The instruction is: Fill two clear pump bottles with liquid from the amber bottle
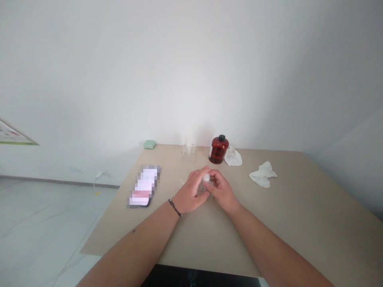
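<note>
Both of my hands meet near the middle of the table around a small clear container with a white top [206, 178]. My left hand [191, 193] curls round its left side, fingers over the far side and thumb in front. From the right, my right hand [223, 191] closes on it with the thumb against the white top. Much of the container is hidden by my fingers, so its exact kind does not show. Just behind my hands stands a dark red-brown bottle [218, 151] with a black cap. A clear square-looking holder [188, 153] with something white in it is further left.
A phone [144, 186] with a lit, blurred screen lies on the left of the beige table [293, 223]. At the back left corner sits a small green case [149, 144]. Crumpled white tissues lie beside the bottle [233, 157] and further right [263, 174]. A white wall rises behind.
</note>
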Motion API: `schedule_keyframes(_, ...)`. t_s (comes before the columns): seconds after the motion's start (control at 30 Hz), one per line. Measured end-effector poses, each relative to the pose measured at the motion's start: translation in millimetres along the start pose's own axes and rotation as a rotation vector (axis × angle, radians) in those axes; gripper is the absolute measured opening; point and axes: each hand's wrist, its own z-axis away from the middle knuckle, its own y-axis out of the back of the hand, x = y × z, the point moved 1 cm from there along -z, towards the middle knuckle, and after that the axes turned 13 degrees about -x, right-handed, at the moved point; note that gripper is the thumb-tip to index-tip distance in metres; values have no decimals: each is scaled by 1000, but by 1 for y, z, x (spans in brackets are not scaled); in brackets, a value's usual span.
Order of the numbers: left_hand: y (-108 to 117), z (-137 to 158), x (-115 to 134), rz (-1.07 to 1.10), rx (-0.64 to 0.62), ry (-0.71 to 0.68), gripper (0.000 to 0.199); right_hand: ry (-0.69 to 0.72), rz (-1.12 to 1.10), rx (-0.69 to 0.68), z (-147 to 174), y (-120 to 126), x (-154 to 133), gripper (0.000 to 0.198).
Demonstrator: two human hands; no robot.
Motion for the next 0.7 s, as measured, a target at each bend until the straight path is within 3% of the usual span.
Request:
schedule_keyframes(0.23, -2, 1, -1, -23, 25, -13, 86, 94, 138, 52, -2, 5, -4, 24)
schedule_keyframes(0.7, -9, 2, -14, 161, 109, 20, 111, 140, 121, 161, -2, 9, -14, 25)
